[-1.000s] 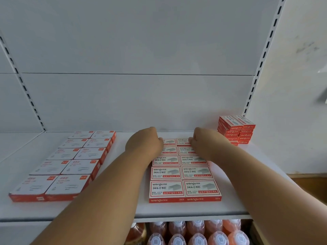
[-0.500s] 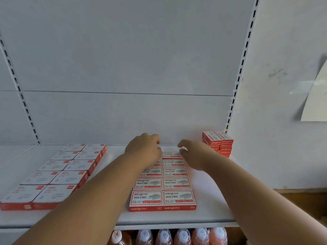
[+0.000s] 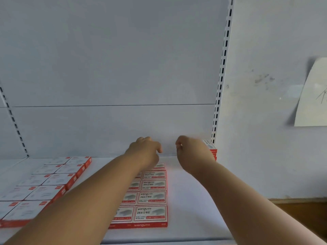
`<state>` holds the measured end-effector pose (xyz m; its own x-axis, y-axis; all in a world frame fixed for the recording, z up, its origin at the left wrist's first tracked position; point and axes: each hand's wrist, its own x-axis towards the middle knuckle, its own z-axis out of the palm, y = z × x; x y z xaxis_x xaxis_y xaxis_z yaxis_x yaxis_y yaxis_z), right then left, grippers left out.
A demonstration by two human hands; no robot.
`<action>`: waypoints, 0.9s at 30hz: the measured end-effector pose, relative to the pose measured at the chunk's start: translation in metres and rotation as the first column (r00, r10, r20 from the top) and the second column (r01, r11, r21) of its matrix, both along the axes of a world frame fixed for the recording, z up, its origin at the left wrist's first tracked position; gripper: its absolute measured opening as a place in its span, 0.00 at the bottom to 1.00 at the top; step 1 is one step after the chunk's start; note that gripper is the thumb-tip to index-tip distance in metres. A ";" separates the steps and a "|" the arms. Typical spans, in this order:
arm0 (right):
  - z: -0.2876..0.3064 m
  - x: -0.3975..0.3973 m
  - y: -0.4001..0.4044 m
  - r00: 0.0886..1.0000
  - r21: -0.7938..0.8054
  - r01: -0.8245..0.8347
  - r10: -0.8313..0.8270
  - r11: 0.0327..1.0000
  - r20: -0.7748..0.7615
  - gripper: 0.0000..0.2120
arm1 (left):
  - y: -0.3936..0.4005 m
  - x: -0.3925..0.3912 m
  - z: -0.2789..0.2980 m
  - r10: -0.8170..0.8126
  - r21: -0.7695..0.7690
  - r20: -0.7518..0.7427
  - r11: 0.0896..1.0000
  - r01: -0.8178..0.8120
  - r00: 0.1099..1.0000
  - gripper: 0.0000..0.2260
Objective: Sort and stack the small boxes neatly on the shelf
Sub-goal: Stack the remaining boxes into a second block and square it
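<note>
White metal shelving fills the view, backed by a pale panel with slotted uprights [image 3: 222,82] at either side; a painted wall with a curled sheet of white paper [image 3: 313,96] is seen to the right. On the flat white shelf board [image 3: 191,209] 3 groups of small red-and-white cardboard staple boxes are laid out. At the left a flat block of white-topped boxes [image 3: 44,184] is arranged 2 across, running from near to far. In the middle a second block, printed "24/6" [image 3: 151,197], is also set 2 across — its left column is largely hidden by the left forearm. At the far right corner a short stack of red boxes [image 3: 211,150] is placed against the upright, partly covered by the right hand.

Both arms are stretched toward the back of the shelf. The left hand [image 3: 145,152] is held over the far end of the middle block, fingers loosely curled downward; whether a box is touched cannot be told. The right hand [image 3: 192,152] is raised just beside the corner stack, fingers bent inward — nothing is seen between them, though motion blur leaves this uncertain.
</note>
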<state>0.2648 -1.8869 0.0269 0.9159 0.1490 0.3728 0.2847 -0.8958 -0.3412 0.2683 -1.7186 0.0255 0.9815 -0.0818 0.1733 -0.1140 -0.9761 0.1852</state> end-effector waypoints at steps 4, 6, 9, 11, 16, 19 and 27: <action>0.008 0.005 -0.035 0.988 0.110 0.083 -0.096 0.990 0.119 0.09 | -0.038 0.003 0.015 -0.085 -0.143 0.033 0.986 0.089 0.996 0.13; 0.007 0.010 -0.050 0.984 0.123 0.138 -0.150 0.983 0.093 0.10 | -0.055 0.004 0.020 -0.104 -0.198 0.005 0.975 0.103 0.995 0.10; 0.003 0.016 -0.069 0.978 0.059 0.207 -0.205 0.977 -0.037 0.16 | -0.083 0.010 0.022 -0.057 -0.197 -0.064 0.979 0.043 0.996 0.12; 0.000 0.021 -0.077 0.973 0.051 0.201 -0.193 0.978 -0.123 0.18 | -0.098 0.013 0.021 0.005 -0.177 -0.133 0.984 -0.029 0.991 0.19; 0.000 0.030 -0.090 0.967 0.217 0.179 -0.131 0.960 -0.219 0.12 | -0.113 0.016 0.020 0.149 -0.243 -0.291 0.944 -0.223 0.945 0.21; 0.000 0.029 -0.096 0.946 0.284 0.192 -0.101 0.939 -0.307 0.13 | -0.104 0.019 0.019 0.155 -0.405 -0.327 0.868 -0.287 0.932 0.17; -0.002 0.024 -0.094 0.943 0.526 0.240 -0.067 0.816 -0.325 0.10 | -0.094 0.016 0.004 0.173 -0.711 -0.308 0.611 -0.347 0.936 0.08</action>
